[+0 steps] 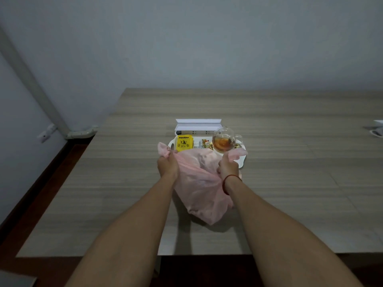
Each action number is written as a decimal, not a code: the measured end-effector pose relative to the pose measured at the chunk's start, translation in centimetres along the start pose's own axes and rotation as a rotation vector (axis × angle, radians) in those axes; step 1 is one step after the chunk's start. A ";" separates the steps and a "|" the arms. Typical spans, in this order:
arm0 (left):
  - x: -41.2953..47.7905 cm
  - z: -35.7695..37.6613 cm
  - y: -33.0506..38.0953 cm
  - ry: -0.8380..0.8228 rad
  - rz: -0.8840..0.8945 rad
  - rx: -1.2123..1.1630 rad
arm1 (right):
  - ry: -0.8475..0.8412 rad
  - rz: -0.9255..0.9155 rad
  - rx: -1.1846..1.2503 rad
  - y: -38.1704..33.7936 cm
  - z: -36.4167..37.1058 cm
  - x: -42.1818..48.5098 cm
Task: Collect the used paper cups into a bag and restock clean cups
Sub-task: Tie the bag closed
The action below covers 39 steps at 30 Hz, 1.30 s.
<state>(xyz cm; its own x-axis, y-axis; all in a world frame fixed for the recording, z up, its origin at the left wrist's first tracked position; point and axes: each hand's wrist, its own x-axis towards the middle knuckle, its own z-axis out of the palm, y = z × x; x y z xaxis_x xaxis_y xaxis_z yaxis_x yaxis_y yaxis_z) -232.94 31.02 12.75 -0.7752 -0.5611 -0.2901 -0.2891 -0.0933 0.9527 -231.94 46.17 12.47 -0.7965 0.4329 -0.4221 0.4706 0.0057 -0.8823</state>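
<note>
A thin pink plastic bag [202, 189] rests on the wooden table [290, 183] right in front of me, bulging with something inside that I cannot make out. My left hand [167, 165] is closed on the bag's left handle, and my right hand [228, 167] is closed on its right handle. The two handles are held apart, stretching the bag's mouth between them. A red string circles my right wrist. No paper cups are visible in this view.
Behind the bag stands a white tray [241, 162] holding a yellow tea box [184, 143], small sachets [206, 144] and a glass teapot [223, 141] with amber tea. A white folded card box [198, 126] sits behind the tray. A white object [378, 129] lies at the right edge.
</note>
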 end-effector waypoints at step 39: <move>0.1 1.5 -1.7 -0.249 0.116 0.209 | 0.007 0.104 0.016 0.9 1.5 2.3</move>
<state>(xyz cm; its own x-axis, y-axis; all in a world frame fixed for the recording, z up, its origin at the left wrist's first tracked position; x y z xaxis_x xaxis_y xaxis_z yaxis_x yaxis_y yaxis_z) -233.35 32.40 10.93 -0.9156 -0.3378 -0.2182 -0.2796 0.1448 0.9491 -233.96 45.87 10.43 -0.7410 0.4365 -0.5103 0.5446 -0.0541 -0.8370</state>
